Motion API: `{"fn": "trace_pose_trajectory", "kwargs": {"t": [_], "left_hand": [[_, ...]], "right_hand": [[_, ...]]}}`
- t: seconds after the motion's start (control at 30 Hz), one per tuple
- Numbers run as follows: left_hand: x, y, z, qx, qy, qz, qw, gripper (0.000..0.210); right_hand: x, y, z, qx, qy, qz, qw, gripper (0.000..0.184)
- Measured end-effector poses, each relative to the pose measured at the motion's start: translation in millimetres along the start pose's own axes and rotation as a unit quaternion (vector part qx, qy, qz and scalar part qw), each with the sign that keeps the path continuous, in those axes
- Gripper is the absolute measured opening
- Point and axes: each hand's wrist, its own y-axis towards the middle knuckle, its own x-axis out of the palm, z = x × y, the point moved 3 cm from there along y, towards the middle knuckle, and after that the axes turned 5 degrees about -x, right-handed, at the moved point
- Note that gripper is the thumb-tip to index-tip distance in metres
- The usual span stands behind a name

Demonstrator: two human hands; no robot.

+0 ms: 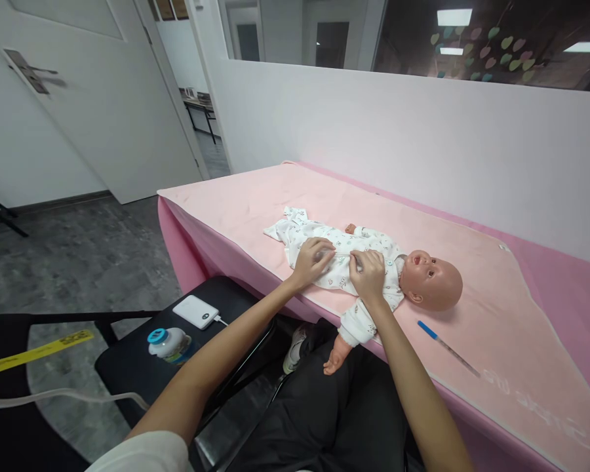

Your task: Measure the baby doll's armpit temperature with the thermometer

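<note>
A baby doll (435, 283) lies on its back on the pink-covered table, its head to the right. It wears a white printed baby suit (341, 282). My left hand (313, 263) is at the waist of the suit, its fingers curled down and closed on the cloth. My right hand (368, 274) is at the chest, thumb and fingers pinched on the front of the suit. The fingertips of both hands are close together but apart, and the cloth under them is partly hidden. One doll arm (338, 355) hangs over the table's near edge.
A blue-handled stick (447, 347) lies on the pink table cover (501, 314) near the doll's head. On a black chair (226, 298) at left are a white power bank (195, 311) with a cable and a blue-capped bottle (170, 344). A white wall stands behind the table.
</note>
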Motion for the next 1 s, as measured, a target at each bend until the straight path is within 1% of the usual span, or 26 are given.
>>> {"fn": "trace_pose_trajectory", "kwargs": {"t": [0.1,0.17,0.33,0.43,0.5,0.53,0.63,0.7,0.73,0.77,0.8,0.83,0.93,1.0], "left_hand": [[7.8,-1,5,0.056,0.052,-0.053,0.996,0.019],[11.8,-2,7,0.071,0.075,-0.077,0.992,0.019],[14.5,-4,11,0.091,0.082,-0.092,0.988,0.021],[13.4,-4,12,0.092,0.071,-0.087,0.989,0.022],[10.8,-4,10,0.074,0.072,-0.06,0.993,0.025],[8.7,-3,8,0.058,0.073,-0.035,0.995,0.027],[0.7,-3,2,-0.012,0.069,0.064,0.995,0.03],[-3.5,-3,-1,-0.055,0.068,0.116,0.989,0.024],[-4.5,-3,-1,-0.066,0.072,0.127,0.987,0.019],[-4.5,-3,0,-0.065,0.079,0.125,0.987,0.015],[-3.6,-3,2,-0.053,0.088,0.11,0.989,0.013],[-1.8,-3,4,-0.033,0.096,0.083,0.991,0.013],[5.8,-4,11,0.032,0.112,-0.026,0.993,0.017],[9.3,-3,12,0.046,0.112,-0.076,0.99,0.018]], "right_hand": [[1,0,-1,-0.006,-0.005,-0.008,1.0,0.015],[1,0,-1,-0.012,-0.009,-0.01,1.0,0.014],[0,0,-3,-0.024,-0.016,-0.011,1.0,0.015],[0,-1,-3,-0.026,-0.021,-0.014,0.999,0.014],[0,-1,-3,-0.02,-0.027,-0.012,0.999,0.013],[0,-1,-3,-0.016,-0.031,-0.008,0.999,0.013],[0,-1,-2,-0.005,-0.037,0.002,0.999,0.013],[0,-1,-1,-0.002,-0.039,0.003,0.999,0.013],[0,-1,-1,-0.002,-0.039,0.001,0.999,0.013],[0,-1,-1,-0.002,-0.04,-0.001,0.999,0.014],[0,-1,-1,-0.002,-0.04,-0.003,0.999,0.014],[0,-1,-1,-0.003,-0.039,-0.005,0.999,0.014],[1,-1,-1,-0.004,-0.04,-0.012,0.999,0.013],[1,-1,-1,-0.002,-0.047,-0.014,0.999,0.013]]}}
